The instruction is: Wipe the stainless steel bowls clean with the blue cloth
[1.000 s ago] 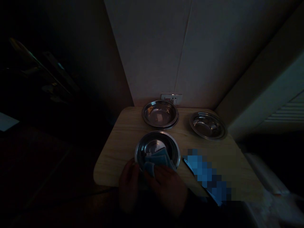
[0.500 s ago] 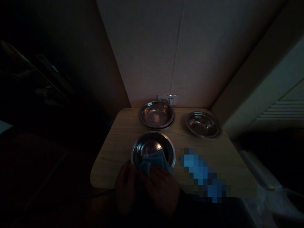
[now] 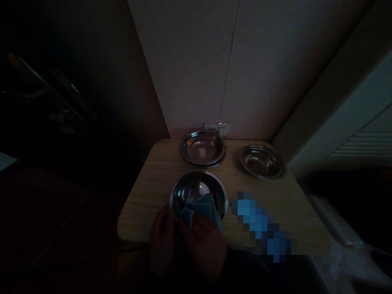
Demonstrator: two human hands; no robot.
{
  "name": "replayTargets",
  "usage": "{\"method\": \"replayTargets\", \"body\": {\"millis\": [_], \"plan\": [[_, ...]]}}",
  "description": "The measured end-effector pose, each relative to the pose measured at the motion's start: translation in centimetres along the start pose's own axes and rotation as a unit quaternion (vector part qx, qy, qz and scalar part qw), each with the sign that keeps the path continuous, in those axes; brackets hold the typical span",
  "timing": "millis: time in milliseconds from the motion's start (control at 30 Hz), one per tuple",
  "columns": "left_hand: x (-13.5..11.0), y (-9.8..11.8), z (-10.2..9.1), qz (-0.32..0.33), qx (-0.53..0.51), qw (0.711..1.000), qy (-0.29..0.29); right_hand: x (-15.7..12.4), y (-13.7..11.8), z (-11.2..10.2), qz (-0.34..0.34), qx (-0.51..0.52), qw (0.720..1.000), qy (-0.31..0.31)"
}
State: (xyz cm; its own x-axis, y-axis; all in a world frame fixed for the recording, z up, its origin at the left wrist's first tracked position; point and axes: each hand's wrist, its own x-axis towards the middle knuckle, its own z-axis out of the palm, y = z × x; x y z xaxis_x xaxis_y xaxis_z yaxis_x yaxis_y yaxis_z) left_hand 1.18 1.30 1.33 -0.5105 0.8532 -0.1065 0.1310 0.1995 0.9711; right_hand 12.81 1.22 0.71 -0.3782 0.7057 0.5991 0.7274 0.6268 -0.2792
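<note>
A steel bowl [image 3: 196,188] stands near the front edge of a small wooden table [image 3: 147,196]. My right hand [image 3: 203,247] is closed on a folded blue cloth [image 3: 202,207] that is pressed inside the bowl's near side. My left hand [image 3: 161,243] grips the bowl's near left rim. The scene is very dark and the fingers are hard to make out.
Two more steel bowls stand at the back of the table: a stacked one [image 3: 202,148] in the middle and one [image 3: 262,161] to the right. A wall socket [image 3: 217,128] sits behind them. A blurred blue object [image 3: 263,228] lies at the front right. Walls close in behind and right.
The hands, cloth and bowl stay almost in place; the cloth shifts slightly inside the bowl. The view has drifted a little.
</note>
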Motion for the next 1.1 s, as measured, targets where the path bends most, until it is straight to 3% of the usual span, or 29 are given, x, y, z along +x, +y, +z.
{"method": "replayTargets", "body": {"millis": [100,267,367,633,800,900,1100], "plan": [[0.0,-0.2,-0.2,-0.006,-0.002,1.000,-0.002,0.1,0.0,-0.2,-0.009,0.011,1.000,-0.010],[0.0,-0.9,-0.1,-0.014,-0.006,1.000,-0.006,-0.1,2.6,-2.9,-0.088,0.034,0.993,-0.075],[0.1,-0.9,0.1,-0.027,-0.008,0.999,-0.018,-0.2,3.1,-3.7,-0.101,0.047,0.990,-0.086],[0.1,0.0,-0.2,-0.020,-0.018,1.000,-0.016,-0.1,0.3,-0.8,-0.036,0.010,0.999,-0.022],[0.1,-0.4,-0.4,-0.019,-0.024,0.999,-0.025,-0.4,2.2,-2.5,-0.098,0.030,0.992,-0.069],[0.3,-0.4,-0.1,-0.020,-0.023,0.999,-0.024,-0.9,3.0,-3.5,-0.115,0.027,0.991,-0.062],[0.5,0.1,0.1,-0.035,-0.005,0.999,-0.006,-1.2,1.5,-1.6,-0.074,0.015,0.997,-0.032]]}}
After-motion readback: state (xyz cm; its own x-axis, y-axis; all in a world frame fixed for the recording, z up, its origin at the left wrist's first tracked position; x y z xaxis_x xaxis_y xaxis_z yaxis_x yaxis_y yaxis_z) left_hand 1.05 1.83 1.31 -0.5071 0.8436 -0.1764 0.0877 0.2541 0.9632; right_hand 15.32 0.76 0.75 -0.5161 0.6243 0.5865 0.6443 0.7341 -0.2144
